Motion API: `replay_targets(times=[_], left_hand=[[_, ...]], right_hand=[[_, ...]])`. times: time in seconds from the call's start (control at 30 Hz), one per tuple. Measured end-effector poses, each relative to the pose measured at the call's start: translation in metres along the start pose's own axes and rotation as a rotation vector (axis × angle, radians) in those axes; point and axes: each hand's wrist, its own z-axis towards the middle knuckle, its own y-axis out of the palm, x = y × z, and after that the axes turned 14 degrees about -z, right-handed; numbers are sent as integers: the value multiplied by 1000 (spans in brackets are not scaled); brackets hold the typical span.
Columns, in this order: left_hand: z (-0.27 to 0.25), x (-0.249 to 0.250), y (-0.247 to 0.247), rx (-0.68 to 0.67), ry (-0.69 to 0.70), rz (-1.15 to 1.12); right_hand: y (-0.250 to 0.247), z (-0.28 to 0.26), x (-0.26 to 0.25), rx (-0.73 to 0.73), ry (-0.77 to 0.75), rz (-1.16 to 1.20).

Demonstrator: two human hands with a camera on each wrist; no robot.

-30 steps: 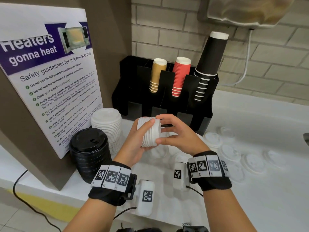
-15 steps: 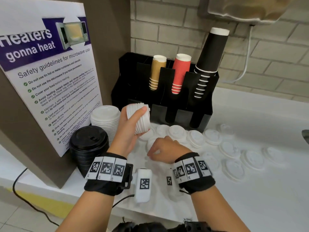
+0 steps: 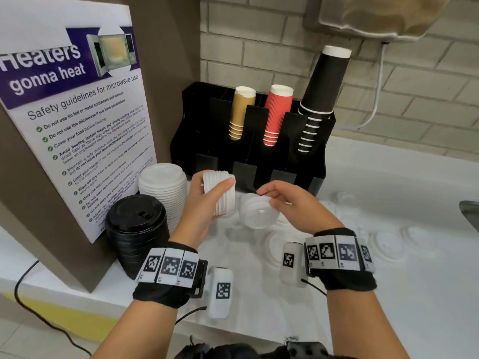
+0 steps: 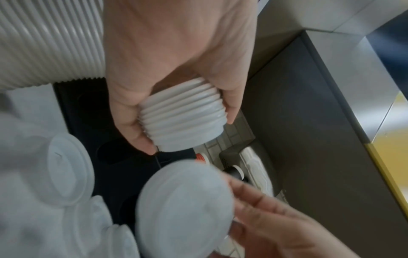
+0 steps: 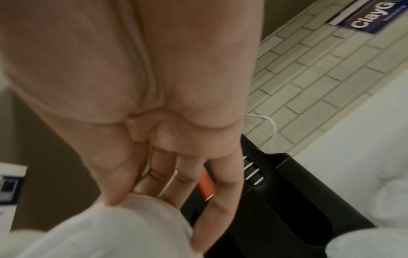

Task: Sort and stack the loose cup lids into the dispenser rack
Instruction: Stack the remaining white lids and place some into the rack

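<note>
My left hand (image 3: 215, 183) grips a short stack of small white lids (image 3: 223, 200) on its side, above the counter in front of the black dispenser rack (image 3: 315, 161). In the left wrist view the thumb and fingers curl round that ribbed lid stack (image 4: 183, 115). My right hand (image 3: 265, 197) pinches a single white lid (image 3: 255, 215) by its rim, just right of the stack and apart from it. The same single lid (image 5: 106, 230) shows blurred in the right wrist view. Several loose white lids (image 3: 388, 246) lie flat on the white counter to the right.
A tall stack of larger white lids (image 3: 163, 187) and a stack of black lids (image 3: 134, 229) stand at the left beside a microwave poster (image 3: 77, 125). The rack holds tan, red and black cups (image 3: 321, 99). A brick wall is behind.
My right hand dropped from the stack to the counter, picked up one lid and lifted it beside the stack. My left hand shifted the stack a little left.
</note>
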Motion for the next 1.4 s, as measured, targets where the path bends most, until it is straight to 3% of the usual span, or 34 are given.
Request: replay_targets(times=[0.13, 0.23, 0.43, 0.67, 0.87, 0.97, 1.13, 1.4], left_hand=[[-4, -5, 1, -50, -176, 45], [-7, -4, 1, -116, -335, -10], [-13, -5, 2, -215, -471, -54], [-16, -12, 6, -158, -483, -172], [-14, -9, 4, -123, -451, -225], [-14, -8, 5, -124, -462, -203], [-17, -5, 6, -178, -500, -183], [-21, -9, 14, -153, -358, -214]], right_hand=[[1, -6, 1, -81, -11, 350], [5, -8, 1, -22, 16, 466], [14, -5, -4, 8, 57, 576], [32, 4, -21, 199, 147, 433], [19, -8, -10, -86, 2, 438], [20, -9, -8, -55, -48, 320], [16, -13, -3, -26, -47, 381], [17, -10, -12, 32, -90, 312]])
